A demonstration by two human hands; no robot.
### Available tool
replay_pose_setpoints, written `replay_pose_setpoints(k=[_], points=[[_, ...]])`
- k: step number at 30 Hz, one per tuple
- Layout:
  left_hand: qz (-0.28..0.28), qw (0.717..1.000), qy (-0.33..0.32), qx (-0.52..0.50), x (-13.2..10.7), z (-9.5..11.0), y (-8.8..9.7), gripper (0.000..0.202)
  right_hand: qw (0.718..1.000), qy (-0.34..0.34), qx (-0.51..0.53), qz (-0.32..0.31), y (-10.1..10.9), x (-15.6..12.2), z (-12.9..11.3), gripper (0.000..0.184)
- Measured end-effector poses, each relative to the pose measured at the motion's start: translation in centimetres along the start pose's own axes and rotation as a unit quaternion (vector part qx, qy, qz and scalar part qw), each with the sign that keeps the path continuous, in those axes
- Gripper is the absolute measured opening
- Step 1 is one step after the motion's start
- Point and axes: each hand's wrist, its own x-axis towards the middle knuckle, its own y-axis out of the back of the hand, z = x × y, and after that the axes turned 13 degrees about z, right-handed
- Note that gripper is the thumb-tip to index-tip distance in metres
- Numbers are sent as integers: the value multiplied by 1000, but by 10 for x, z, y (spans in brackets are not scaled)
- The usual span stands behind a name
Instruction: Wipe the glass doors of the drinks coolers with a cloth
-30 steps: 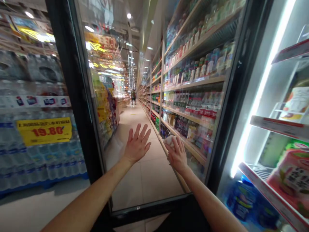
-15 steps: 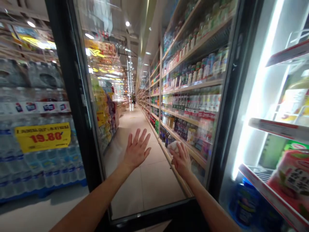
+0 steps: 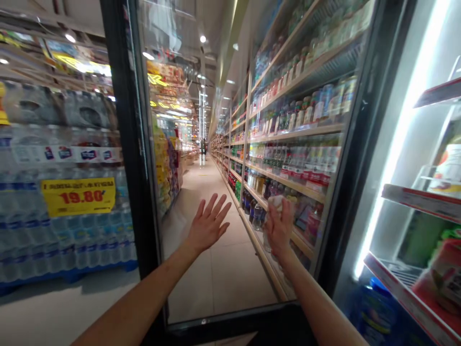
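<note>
White cloth (image 3: 275, 201) bunched under our right hand (image 3: 279, 228), fingers bent over it, seemingly pressed to glass door (image 3: 216, 293). Our left hand (image 3: 209, 225) spread wide, gripping nothing, maybe bracing against same door; can't tell for sure if it touches. Guess we're mid-wipe; next stroke calls for cloth pressed flat, door held steady. Black frame (image 3: 230, 323) around glass, lit cooler shelf (image 3: 421, 198) off to right, yellow price sign (image 3: 79, 197) on stacked water bottles (image 3: 90, 246) left.

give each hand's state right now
Left hand: open and spread, palm toward the glass.
Right hand: holding a pale cloth at the glass.
</note>
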Motion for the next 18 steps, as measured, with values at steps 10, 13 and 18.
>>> replay_pose_setpoints(k=[10, 13, 18], points=[[8, 995, 84, 55, -18, -38, 36, 55, 977, 151, 115, -93, -17, 7, -56, 63], [-3, 994, 95, 62, -28, -49, 47, 58, 995, 56, 72, -31, -29, 24, -64, 60], [-36, 994, 92, 51, -50, -46, 58, 58, 962, 207, 143, -109, -25, 5, -94, 50]])
